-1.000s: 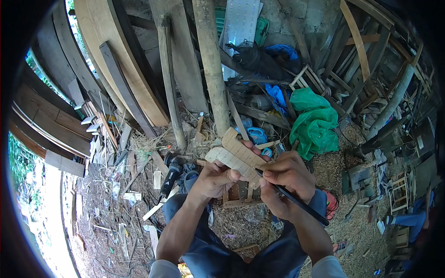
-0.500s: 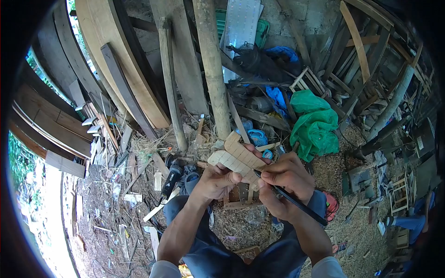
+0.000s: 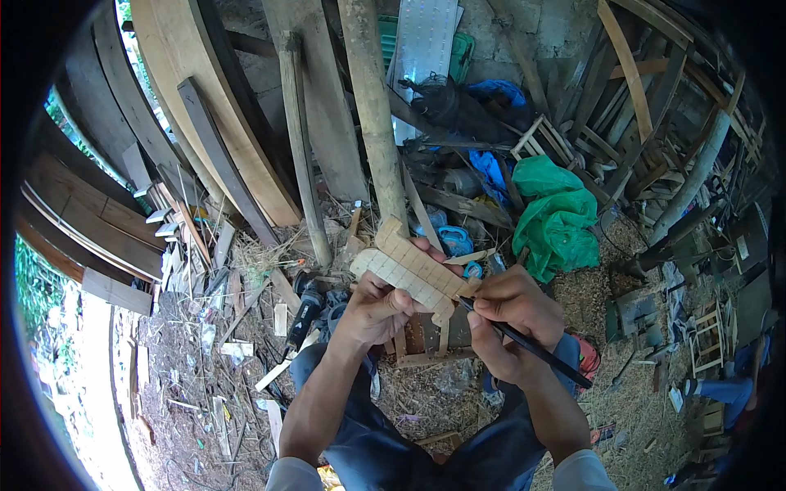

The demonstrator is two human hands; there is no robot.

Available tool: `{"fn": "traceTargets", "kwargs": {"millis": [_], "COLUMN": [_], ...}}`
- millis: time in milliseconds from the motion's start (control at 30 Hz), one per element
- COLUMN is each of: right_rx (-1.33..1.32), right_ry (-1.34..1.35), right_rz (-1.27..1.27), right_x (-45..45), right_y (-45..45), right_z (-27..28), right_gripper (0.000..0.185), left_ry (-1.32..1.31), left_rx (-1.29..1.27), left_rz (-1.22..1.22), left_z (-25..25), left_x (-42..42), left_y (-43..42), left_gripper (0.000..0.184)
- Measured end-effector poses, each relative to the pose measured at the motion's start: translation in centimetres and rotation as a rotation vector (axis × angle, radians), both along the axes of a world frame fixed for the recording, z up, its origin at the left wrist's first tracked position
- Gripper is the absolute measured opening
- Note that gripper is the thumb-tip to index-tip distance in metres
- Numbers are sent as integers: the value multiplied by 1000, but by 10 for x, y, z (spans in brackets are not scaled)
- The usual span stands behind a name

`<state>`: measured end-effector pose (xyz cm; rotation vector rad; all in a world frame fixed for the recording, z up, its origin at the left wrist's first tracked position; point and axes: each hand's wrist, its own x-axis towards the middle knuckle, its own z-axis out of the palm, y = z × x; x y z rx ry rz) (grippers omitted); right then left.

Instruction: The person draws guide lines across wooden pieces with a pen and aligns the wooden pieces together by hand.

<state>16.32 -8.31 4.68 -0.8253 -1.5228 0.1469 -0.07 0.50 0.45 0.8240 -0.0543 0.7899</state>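
Note:
My left hand [image 3: 372, 315] is closed round a pale carved wooden piece [image 3: 413, 266], thumb on the near side and fingertips showing at the far side. Dark lines cross the piece's face in a grid, and its outline has rounded lobes and a notch. In my right hand [image 3: 520, 315] is a slim black pencil-like tool [image 3: 548, 358], pinched between thumb and fingers. Its tip lies by the right end of the wood; whether it touches cannot be made out. Both hands are above my lap.
A black angle grinder [image 3: 304, 315] lies on the litter-strewn ground to the left. Long boards [image 3: 221, 114] and a pole [image 3: 372, 123] stand at the back. A green plastic bag [image 3: 557, 217] lies at right, near scrap wood. Beneath my hands is a wooden frame [image 3: 434, 357].
The wooden piece has shifted slightly left and turned a little in my left hand. My right hand with the black tool has moved slightly right, toward the end of the piece.

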Motion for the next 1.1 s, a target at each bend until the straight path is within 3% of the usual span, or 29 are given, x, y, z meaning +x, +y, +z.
{"fn": "traceTargets", "kwargs": {"millis": [1100], "right_rx": [-18], "right_ry": [-68], "right_rz": [-23], "right_x": [-4], "right_y": [0], "right_z": [2], "right_gripper": [16], "left_ry": [16], "left_rx": [0], "left_rz": [-10], "left_z": [0], "left_x": [1], "left_y": [0], "left_gripper": [65]}}
